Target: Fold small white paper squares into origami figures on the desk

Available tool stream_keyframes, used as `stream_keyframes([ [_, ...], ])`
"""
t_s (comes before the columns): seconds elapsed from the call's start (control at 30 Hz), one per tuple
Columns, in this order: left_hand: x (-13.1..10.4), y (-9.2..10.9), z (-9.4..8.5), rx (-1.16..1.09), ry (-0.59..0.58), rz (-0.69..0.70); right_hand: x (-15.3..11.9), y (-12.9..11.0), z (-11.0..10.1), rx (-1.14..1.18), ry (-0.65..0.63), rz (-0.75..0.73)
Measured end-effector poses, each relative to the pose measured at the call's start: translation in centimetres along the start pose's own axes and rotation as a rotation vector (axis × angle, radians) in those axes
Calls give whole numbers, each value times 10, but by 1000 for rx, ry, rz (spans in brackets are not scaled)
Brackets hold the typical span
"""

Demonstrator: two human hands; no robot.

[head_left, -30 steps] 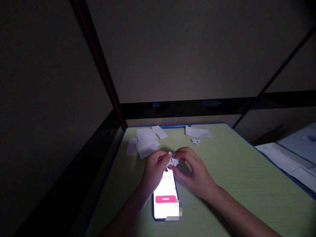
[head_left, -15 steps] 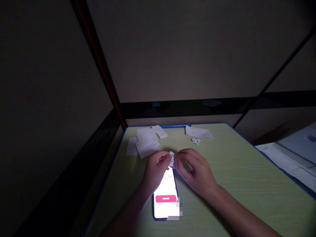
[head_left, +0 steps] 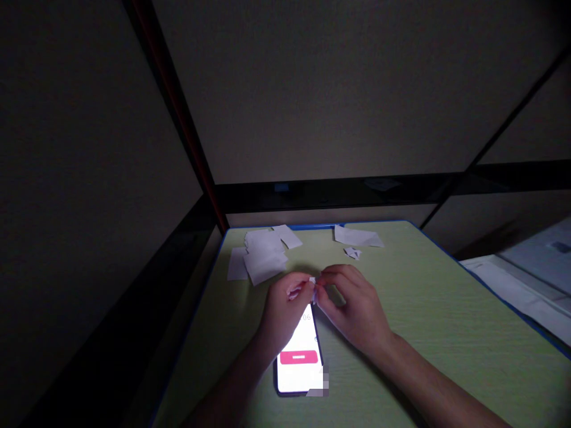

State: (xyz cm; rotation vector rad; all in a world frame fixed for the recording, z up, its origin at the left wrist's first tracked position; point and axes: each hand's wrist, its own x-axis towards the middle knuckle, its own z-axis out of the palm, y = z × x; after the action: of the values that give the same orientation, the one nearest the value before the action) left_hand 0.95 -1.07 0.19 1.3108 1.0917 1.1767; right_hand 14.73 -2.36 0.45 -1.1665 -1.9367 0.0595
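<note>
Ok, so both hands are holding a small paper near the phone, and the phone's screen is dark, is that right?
Not quite: the head view shows the phone with its screen lit bright white, not dark. The left hand and right hand do hold a small paper near it.

i see the bench [head_left: 437, 297] in pale yellow-green with a fine streaked wood-grain pattern, its edging [head_left: 317, 227] blue. the small held paper [head_left: 313, 280] looks white with a lilac cast to me, as do the loose sheets [head_left: 265, 264], the long strip [head_left: 358, 237] and the folded piece [head_left: 352, 253]. i read the phone [head_left: 298, 377] as glaring white, with grey digits [head_left: 306, 317] and a pinkish-red bar [head_left: 298, 357]. the wall [head_left: 339, 107] is dim grey-brown, its band [head_left: 339, 196] black.
</note>
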Motion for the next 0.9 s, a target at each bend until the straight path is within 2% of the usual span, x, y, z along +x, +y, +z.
stream_keyframes([
  [0.13,0,2,-2,52,8,16,1,0,-1,-53,-29,-45],
  [0.3,0,3,-4,65,-47,10,2,1,-2,-96,-106,-68],
  [0.43,1,0,-6,123,-76,46,4,1,-3,-64,-166,-49],
  [0.53,1,-1,-7,157,-88,76,3,1,-3,-2,-164,-13],
  [0.73,1,-3,-7,185,-76,92,3,1,1,266,-137,209],
  [0.9,3,-2,-7,158,-48,45,5,8,5,531,-177,449],
])
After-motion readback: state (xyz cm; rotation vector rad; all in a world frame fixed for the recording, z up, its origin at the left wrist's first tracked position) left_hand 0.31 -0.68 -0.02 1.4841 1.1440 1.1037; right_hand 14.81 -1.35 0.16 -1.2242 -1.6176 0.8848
